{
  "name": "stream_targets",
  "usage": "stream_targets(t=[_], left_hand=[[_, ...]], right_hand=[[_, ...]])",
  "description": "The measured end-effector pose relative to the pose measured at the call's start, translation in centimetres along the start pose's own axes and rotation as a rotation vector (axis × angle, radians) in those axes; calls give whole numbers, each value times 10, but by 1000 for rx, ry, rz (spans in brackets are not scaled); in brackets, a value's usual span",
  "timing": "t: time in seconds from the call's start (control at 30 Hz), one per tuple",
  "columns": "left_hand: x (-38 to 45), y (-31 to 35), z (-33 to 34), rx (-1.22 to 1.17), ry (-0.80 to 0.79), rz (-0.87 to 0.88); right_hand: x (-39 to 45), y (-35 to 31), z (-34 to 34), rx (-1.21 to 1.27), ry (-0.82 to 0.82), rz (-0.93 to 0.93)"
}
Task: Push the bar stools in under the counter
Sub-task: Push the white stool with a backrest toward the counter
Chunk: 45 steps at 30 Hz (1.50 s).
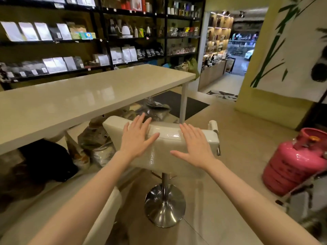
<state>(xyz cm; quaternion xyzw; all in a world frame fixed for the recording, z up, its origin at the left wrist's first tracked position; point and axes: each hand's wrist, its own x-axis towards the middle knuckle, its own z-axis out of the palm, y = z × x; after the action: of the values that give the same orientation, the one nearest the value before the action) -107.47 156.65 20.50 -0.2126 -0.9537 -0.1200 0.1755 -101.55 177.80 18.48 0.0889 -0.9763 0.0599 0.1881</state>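
Under counter [88, 96], bags [99, 144] blocking stool [162, 138]

Head-height view, forward-down, close

Both my forearms are bare right up to the frame edge, no sleeve showing on either. My left hand [137, 138] and right hand [195, 147] are bare too: slim fingers, short plain nails, smooth knuckles.
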Motion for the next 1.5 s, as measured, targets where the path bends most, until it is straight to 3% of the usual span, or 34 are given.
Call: stream_targets(t=[0.23, 0.63, 1.0, 1.5], left_hand=[[9, -1, 26, 100, -30, -19], [37, 94, 50, 146, 64, 86], [67, 175, 72, 223, 8, -129], [100, 227, 102, 284, 2, -285]], right_hand=[[4, 29, 16, -47, 41, -31], [11, 167, 7, 72, -15, -224], [54, 229, 6, 225, -30, -200], [89, 273, 13, 272, -114, -155]])
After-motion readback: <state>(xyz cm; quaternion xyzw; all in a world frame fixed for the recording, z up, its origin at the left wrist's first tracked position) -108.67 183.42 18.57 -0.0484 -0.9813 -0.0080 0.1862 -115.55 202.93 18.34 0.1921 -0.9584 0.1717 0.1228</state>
